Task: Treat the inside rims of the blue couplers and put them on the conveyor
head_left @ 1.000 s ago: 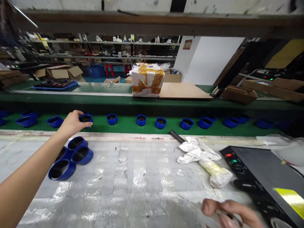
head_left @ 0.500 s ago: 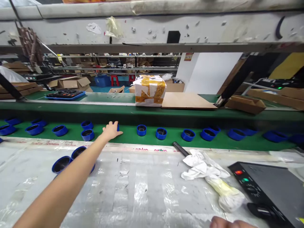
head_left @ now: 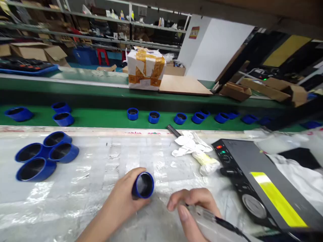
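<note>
My left hand [head_left: 128, 191] is wrapped round a short blue cylinder [head_left: 136, 189] with a dark hollow inside, tilted so its mouth faces me above the bench. Just to its right, my right hand [head_left: 194, 205] grips a pale handheld tool [head_left: 209, 220] with a black cable; its tip is hard to make out. Several matching blue cylinders [head_left: 36, 169] stand clustered on the bench at the left. More blue cylinders [head_left: 153, 117] sit spaced along the green conveyor belt [head_left: 101, 117].
A black control box [head_left: 254, 181] with lit red and green switches and a dial stands at right. Crumpled white cloth [head_left: 188, 143] and a dark rod [head_left: 173, 130] lie beside it. A taped carton [head_left: 145, 69] rests on the ledge behind the belt.
My left hand has come back from the belt to the bench with a blue cylinder. My right hand has risen into view with the handheld tool, and the view has shifted right and downward.
</note>
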Tool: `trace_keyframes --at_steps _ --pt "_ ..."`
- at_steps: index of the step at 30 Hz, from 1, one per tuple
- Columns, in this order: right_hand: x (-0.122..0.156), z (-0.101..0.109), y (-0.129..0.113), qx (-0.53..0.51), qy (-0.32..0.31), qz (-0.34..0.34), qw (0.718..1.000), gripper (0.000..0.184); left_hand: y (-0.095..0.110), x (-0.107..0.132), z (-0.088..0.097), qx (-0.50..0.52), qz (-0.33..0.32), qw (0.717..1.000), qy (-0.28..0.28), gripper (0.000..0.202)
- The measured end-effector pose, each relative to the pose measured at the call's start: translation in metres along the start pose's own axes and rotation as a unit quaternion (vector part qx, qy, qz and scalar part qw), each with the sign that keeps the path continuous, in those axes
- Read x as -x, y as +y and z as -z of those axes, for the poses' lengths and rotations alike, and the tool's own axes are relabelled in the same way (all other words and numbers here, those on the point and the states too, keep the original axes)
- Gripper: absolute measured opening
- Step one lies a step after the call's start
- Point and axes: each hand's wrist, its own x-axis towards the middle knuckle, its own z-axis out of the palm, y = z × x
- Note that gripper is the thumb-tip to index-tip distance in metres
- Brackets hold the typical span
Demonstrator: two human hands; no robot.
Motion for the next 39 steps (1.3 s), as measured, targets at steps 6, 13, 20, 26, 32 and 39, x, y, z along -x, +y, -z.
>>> trace_keyframes --at_steps 6,13,20,26,32,39 --pt "0.000 -0.012 0.012 -0.022 -0.025 -0.005 0.999 0.018 -0.013 0.004 -0.004 0.088 -0.014 0.995 0.037 0.053" --pt "-0.007 -0.017 0.030 -0.028 -0.054 0.012 0.998 0.011 -0.004 0.007 -0.002 0.102 -0.044 0.993 0.027 0.050" --pt "-0.008 -0.010 0.037 0.003 -0.058 0.054 0.997 0.009 -0.004 0.007 -0.001 0.102 -0.056 0.993 0.026 0.053" --pt "-0.007 -0.005 0.034 0.004 -0.062 0.045 0.997 0.010 -0.004 0.006 0.000 0.102 -0.055 0.993 0.023 0.048" --pt "-0.003 0.001 0.033 0.018 -0.062 0.040 0.997 0.010 -0.003 0.007 0.001 0.099 -0.053 0.993 0.025 0.046" --pt "0.006 0.005 0.028 0.036 -0.062 0.034 0.997 0.009 -0.003 0.006 0.001 0.089 -0.050 0.995 0.021 0.048"
